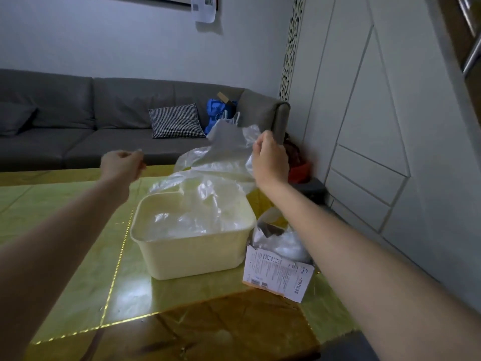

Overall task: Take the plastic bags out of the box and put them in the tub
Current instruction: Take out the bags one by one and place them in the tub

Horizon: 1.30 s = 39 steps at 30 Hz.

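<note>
Here your right hand [270, 157], raised right of centre in the frame, gripped a clear plastic bag [221, 157] by its upper edge, fingers curled round the film. The bag hung down and billowed to the left, its lower part draping over the far rim of the cream plastic tub [192, 254] and reaching into it. More clear bags [182, 220] already lay inside the tub.

Your left hand [122, 165] was lifted at centre left, well apart from the bag, with its fingers curled in and nothing visible in them.

The tub stood at the middle of the frame on the bench [78, 256], which had a glossy yellow-green cover. Just beside the tub, to its right, sat the torn cardboard box [278, 274] with printed labels, its flap open toward you. Crumpled clear bags [281, 243] still filled it, partly hidden behind your right forearm.

Across the upper left of the frame ran a grey sofa [78, 118], carrying a houndstooth cushion [177, 121] and a blue bag [216, 110] near its right arm.
</note>
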{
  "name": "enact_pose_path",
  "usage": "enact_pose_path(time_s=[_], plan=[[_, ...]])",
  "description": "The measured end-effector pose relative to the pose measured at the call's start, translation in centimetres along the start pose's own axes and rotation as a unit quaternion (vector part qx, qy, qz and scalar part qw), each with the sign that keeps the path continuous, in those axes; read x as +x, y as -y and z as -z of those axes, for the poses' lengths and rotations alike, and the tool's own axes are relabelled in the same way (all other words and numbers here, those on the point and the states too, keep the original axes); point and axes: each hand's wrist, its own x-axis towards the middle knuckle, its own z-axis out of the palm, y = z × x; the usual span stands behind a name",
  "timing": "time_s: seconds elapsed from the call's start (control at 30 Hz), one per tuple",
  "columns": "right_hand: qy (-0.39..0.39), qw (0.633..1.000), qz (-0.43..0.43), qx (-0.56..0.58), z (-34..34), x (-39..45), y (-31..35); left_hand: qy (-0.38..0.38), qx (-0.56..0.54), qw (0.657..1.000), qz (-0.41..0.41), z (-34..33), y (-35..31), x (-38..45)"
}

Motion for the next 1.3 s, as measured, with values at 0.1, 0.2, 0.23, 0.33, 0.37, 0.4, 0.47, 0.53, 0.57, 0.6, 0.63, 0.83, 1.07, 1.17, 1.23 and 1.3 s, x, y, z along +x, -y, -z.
enact_pose_path(time_s=[0.1,0.2,0.23,0.33,0.37,0.4,0.47,0.53,0.57,0.6,0.63,0.83,1.07,1.17,1.23,1.3], plan=[[0.062,0.997,-0.041,-0.005,-3.7,-1.8,-0.2,-0.026,0.093,0.986,-0.133,-0.4,-0.3,0.6],[0.128,0.990,-0.048,-0.021,-6.4,-3.2,-0.5,0.129,0.221,0.922,-0.290,-1.8,-0.1,-0.4],[0.138,0.989,-0.033,-0.048,-7.1,-3.4,-0.5,0.215,0.285,0.882,-0.307,-2.2,0.4,-0.7],[0.185,0.975,-0.004,-0.122,-8.3,-3.7,-0.9,0.393,0.505,0.730,-0.239,-3.6,3.3,-0.8],[0.207,0.968,0.009,-0.145,-8.7,-3.9,-1.2,0.407,0.562,0.687,-0.218,-4.0,4.4,-0.7],[0.227,0.959,0.022,-0.170,-9.1,-3.9,-1.5,0.410,0.605,0.653,-0.200,-4.4,5.6,-0.4],[0.245,0.946,0.049,-0.207,-9.2,-4.0,-1.7,0.411,0.657,0.607,-0.173,-5.0,7.0,-0.1],[0.261,0.930,0.080,-0.246,-9.1,-3.8,-1.6,0.412,0.676,0.589,-0.163,-5.5,7.7,0.1],[0.259,0.924,0.097,-0.263,-8.9,-3.4,-1.4,0.414,0.683,0.581,-0.160,-5.7,7.8,0.1],[0.246,0.922,0.120,-0.274,-8.7,-3.0,-1.1,0.415,0.689,0.573,-0.157,-5.9,7.9,0.1],[0.231,0.920,0.150,-0.279,-8.5,-2.5,-0.9,0.416,0.694,0.569,-0.150,-6.1,7.8,0.1],[0.545,0.793,0.130,-0.240,-8.7,-2.7,-0.4,0.424,0.700,0.559,-0.132,-7.1,8.5,0.2],[0.587,0.744,0.104,-0.302,-9.6,-3.1,-1.5,0.451,0.698,0.532,-0.164,-4.3,9.2,2.2],[0.548,0.790,0.096,-0.257,-8.0,-2.6,-1.1,0.423,0.680,0.592,-0.088,-3.9,7.3,1.8],[0.500,0.833,0.096,-0.214,-6.1,-1.9,-1.0,0.378,0.674,0.626,-0.102,-3.9,5.4,1.0],[0.443,0.867,0.113,-0.199,-3.9,-1.3,-1.0,0.338,0.659,0.651,-0.164,-4.1,3.5,-0.2]])
